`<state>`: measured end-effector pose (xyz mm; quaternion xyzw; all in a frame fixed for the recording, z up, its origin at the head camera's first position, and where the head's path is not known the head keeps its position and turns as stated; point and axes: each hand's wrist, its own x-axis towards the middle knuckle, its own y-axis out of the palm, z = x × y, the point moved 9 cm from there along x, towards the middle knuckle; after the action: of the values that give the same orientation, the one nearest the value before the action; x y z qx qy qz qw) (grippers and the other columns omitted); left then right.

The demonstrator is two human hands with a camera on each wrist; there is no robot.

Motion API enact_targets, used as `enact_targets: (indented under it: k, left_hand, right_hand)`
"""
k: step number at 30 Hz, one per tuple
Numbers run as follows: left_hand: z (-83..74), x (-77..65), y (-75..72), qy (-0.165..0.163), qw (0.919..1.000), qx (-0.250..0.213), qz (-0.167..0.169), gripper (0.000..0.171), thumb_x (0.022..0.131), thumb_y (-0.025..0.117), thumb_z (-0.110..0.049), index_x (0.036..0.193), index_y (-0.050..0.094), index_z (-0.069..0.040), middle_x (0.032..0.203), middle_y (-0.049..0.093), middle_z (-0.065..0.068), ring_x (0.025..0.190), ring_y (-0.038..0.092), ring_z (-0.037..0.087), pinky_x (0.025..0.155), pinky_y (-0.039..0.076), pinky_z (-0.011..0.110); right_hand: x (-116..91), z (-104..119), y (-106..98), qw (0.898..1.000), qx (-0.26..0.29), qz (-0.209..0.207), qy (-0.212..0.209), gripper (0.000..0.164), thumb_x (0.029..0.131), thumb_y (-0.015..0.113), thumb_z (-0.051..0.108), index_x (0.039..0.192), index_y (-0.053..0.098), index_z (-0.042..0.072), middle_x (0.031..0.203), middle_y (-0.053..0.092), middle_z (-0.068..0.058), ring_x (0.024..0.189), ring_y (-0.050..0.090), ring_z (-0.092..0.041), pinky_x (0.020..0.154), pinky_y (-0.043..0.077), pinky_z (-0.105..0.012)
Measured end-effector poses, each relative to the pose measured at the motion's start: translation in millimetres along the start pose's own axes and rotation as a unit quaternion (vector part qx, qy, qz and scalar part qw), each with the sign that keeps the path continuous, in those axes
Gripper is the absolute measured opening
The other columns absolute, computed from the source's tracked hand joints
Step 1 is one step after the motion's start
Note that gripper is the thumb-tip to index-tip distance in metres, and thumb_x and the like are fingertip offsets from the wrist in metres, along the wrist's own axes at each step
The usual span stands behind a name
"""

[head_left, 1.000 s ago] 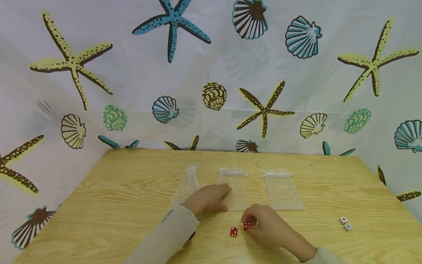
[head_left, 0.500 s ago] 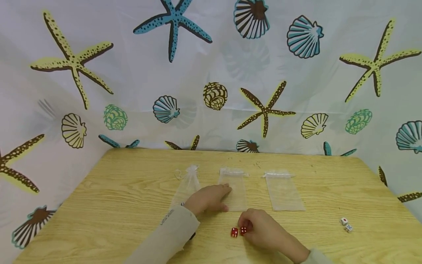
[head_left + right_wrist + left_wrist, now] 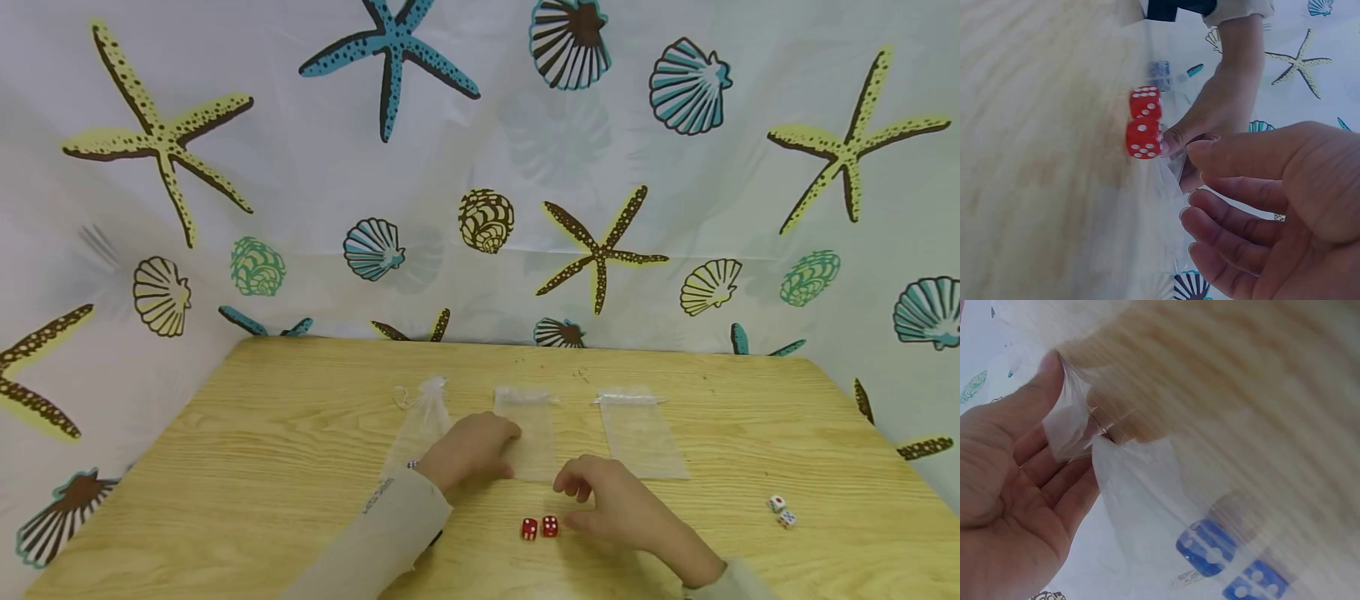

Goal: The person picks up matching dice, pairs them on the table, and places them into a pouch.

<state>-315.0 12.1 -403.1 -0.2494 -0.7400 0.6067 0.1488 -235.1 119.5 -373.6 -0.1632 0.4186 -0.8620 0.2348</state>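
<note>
Two red dice, a left one point(image 3: 529, 528) and a right one point(image 3: 551, 526), sit side by side on the table in front of the middle sheer drawstring bag point(image 3: 536, 442). My right hand point(image 3: 611, 504) hovers just right of them, fingers loosely bent and holding nothing; the right wrist view shows its thumb and fingers apart. My left hand point(image 3: 472, 450) rests at the left part of the middle bag. In the left wrist view its fingers point(image 3: 1079, 494) are fairly straight, touching the thin see-through fabric. Blue dice point(image 3: 1207, 547) show through the left bag in that view.
The left bag point(image 3: 420, 425), gathered at its neck, lies partly under my left forearm. A third flat bag point(image 3: 643, 437) lies right of the middle one. Two white dice point(image 3: 777, 503) sit at the table's right. A curtain printed with starfish point(image 3: 600, 250) stands behind.
My right hand set the right red die down closer beside the other, let go of it, then lifted slightly up and to the right. My left hand stayed at the middle bag.
</note>
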Motion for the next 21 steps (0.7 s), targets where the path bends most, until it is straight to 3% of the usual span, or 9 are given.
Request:
enact_targets:
  k: [2,5,8,10,15,21]
  left_hand:
    - [-1.8,1.8,-2.5,0.009,0.9998,0.010,-0.016,0.019,0.079,0.077,-0.018,0.093,0.068,-0.009,0.080,0.064,0.002,0.070,0.050,0.013,0.067,0.045,0.029]
    - [-6.0,4.4,-5.0,0.026,0.9985,0.032,-0.037,0.008,0.077,0.077,-0.011,0.078,0.069,-0.011,0.067,0.057,-0.003,0.061,0.038,0.010,0.058,0.038,0.026]
    - [-11.0,4.3,-7.4,0.040,0.9964,0.051,-0.053,0.018,0.077,0.071,-0.003,0.065,0.063,-0.013,0.059,0.048,-0.006,0.057,0.033,0.010,0.053,0.034,0.024]
    - [-13.8,2.9,-9.1,0.047,0.9950,0.063,-0.061,0.030,0.078,0.066,0.001,0.056,0.052,-0.014,0.055,0.037,-0.006,0.055,0.028,0.010,0.050,0.028,0.024]
    - [-17.1,-1.1,-14.0,0.050,0.9918,0.082,-0.084,0.045,0.081,0.059,0.006,0.052,0.033,-0.018,0.054,0.025,-0.005,0.053,0.023,0.010,0.048,0.023,0.023]
    - [-18.1,-4.8,-22.1,0.034,0.9894,0.082,-0.115,0.045,0.086,0.058,0.002,0.053,0.036,-0.018,0.053,0.025,-0.005,0.052,0.024,0.010,0.046,0.023,0.023]
  right_hand:
    - [1,1,-4,1.000,-0.004,-0.005,-0.006,0.022,0.077,0.076,0.006,0.095,0.065,0.006,0.091,0.064,-0.003,0.079,0.054,-0.010,0.069,0.047,-0.023]
    - [4,2,-9,1.000,-0.011,-0.013,-0.015,0.022,0.076,0.076,0.005,0.095,0.065,0.005,0.091,0.065,-0.003,0.077,0.055,-0.010,0.067,0.047,-0.023]
    - [6,2,-14,1.000,-0.012,-0.021,-0.015,0.022,0.076,0.076,0.005,0.095,0.065,0.005,0.090,0.065,-0.004,0.077,0.055,-0.010,0.067,0.047,-0.022]
    - [8,1,-16,0.999,-0.013,-0.027,-0.012,0.022,0.076,0.076,0.005,0.095,0.064,0.004,0.091,0.065,-0.005,0.077,0.055,-0.010,0.067,0.047,-0.023]
    - [12,-6,-21,0.999,-0.010,-0.038,0.006,0.023,0.078,0.074,0.005,0.098,0.064,0.003,0.092,0.064,-0.007,0.078,0.056,-0.012,0.068,0.048,-0.023]
    - [16,-9,-32,0.998,-0.008,-0.063,0.018,0.021,0.081,0.072,0.006,0.100,0.064,0.002,0.093,0.064,-0.009,0.078,0.056,-0.012,0.068,0.048,-0.024]
